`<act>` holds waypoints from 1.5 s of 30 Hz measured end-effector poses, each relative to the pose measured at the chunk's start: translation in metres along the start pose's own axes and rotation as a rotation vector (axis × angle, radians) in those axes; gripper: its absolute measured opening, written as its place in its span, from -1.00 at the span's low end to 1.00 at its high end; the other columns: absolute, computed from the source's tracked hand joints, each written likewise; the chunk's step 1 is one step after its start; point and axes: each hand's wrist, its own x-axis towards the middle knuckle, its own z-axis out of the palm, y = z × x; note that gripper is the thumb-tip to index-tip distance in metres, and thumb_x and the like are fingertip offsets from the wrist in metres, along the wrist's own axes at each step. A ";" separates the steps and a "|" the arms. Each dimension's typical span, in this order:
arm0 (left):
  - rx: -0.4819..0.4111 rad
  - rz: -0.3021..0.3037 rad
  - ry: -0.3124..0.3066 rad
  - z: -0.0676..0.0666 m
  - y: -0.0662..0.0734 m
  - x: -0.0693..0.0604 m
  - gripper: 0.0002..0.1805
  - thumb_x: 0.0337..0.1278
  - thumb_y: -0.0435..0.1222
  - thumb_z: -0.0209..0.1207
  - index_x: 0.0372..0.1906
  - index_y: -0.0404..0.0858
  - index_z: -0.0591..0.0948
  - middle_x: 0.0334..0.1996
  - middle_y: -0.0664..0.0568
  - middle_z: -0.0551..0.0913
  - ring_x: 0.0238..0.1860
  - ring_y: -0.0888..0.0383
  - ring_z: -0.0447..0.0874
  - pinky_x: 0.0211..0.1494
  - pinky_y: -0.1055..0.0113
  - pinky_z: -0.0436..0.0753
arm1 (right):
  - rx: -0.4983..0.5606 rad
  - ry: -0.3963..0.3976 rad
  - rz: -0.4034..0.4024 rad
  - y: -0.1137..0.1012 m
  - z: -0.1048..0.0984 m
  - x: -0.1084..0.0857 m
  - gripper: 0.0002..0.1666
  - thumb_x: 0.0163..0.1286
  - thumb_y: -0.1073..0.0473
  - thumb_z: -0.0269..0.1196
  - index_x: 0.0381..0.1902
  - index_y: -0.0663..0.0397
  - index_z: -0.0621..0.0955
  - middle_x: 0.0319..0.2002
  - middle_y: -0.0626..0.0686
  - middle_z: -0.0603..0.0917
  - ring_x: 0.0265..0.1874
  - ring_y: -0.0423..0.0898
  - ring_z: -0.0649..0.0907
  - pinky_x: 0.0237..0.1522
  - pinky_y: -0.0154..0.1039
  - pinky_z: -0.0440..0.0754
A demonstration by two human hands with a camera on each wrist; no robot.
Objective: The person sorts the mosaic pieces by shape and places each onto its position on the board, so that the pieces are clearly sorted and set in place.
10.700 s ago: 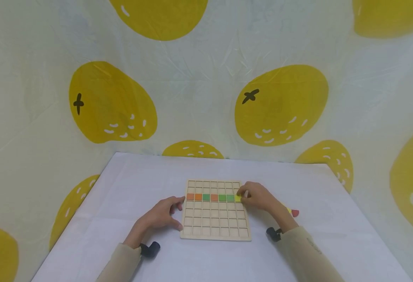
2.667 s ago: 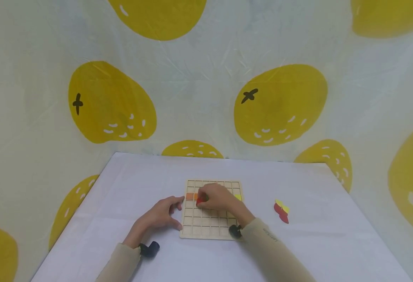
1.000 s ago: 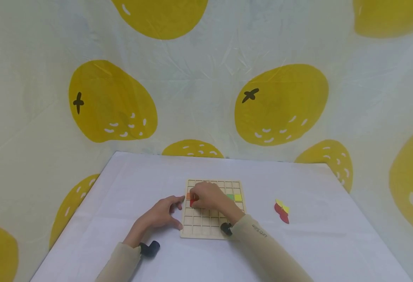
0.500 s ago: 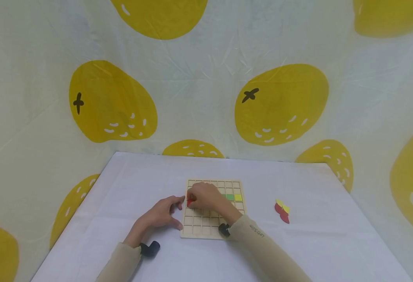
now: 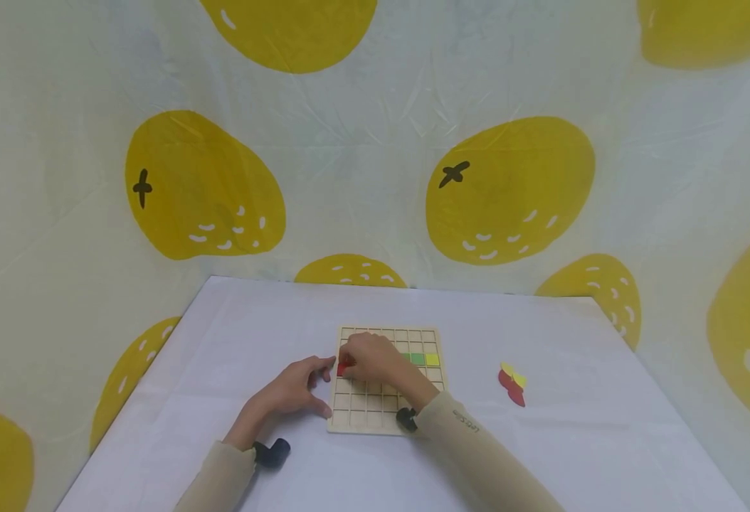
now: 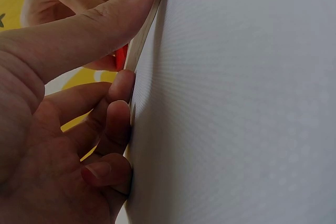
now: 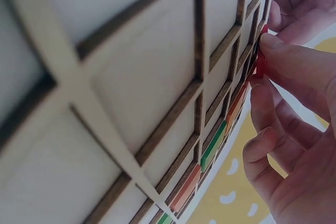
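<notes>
A wooden grid board (image 5: 365, 421) lies on the table. My left hand (image 5: 294, 387) rests along its left edge, with thumb and index finger spread apart and touching the edge. My right hand (image 5: 375, 358) pinches a red tile (image 5: 341, 369) between thumb and fingers at the leftmost column. In the right wrist view that red tile (image 7: 260, 65) is tilted up against the grid. Across the board runs a row of coloured tiles: a green tile (image 5: 418, 359) and a yellow tile (image 5: 432, 360) show at its right. The right hand covers its left part from the head view.
Right of the board lies a small group of loose red pieces (image 5: 511, 387) and yellow pieces (image 5: 514, 375) on the white table (image 5: 580, 441). Behind the table hangs a pale cloth (image 5: 356, 178) with a yellow fruit print.
Earlier the right hand was at the yellow tile on the board's right. Since then it has picked up a red tile and moved left across the board to the leftmost column. The left hand stays put.
</notes>
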 end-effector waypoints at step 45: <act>0.003 0.000 0.003 0.000 0.002 0.000 0.09 -0.33 -0.18 0.68 0.47 -0.29 0.44 -0.18 0.19 0.56 -0.16 0.16 0.41 -0.16 0.36 0.41 | 0.026 0.008 -0.016 0.004 0.003 -0.001 -0.86 0.37 0.09 0.42 -0.12 -0.20 0.78 -0.28 -0.21 0.69 -0.28 -0.26 0.58 -0.06 -0.25 0.63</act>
